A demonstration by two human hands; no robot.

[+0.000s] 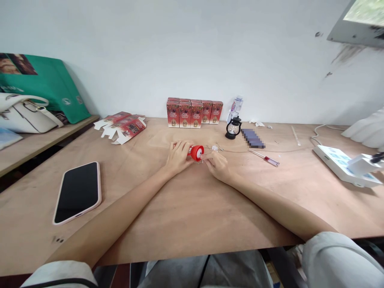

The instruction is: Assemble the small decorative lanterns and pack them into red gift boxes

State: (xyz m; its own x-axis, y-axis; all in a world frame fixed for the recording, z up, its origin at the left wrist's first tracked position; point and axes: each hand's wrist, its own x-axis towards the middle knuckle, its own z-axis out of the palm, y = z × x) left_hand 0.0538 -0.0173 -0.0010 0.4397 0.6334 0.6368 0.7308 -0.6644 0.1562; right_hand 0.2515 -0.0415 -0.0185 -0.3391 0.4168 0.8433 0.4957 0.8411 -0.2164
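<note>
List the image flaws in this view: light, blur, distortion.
Head view: soft, diffuse light with only faint shadows on the table; the bright patch at top right looks washed out and smeared; wide-angle stretch toward the edges, as on the phone; mosaic blocks hide the dark item; detail at the red piece is too small to read.

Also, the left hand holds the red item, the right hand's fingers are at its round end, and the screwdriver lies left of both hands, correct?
The screwdriver is misplaced: the head view shows it right of both hands. The left hand does hold the red item, with the right hand's fingers at its round end.
</note>
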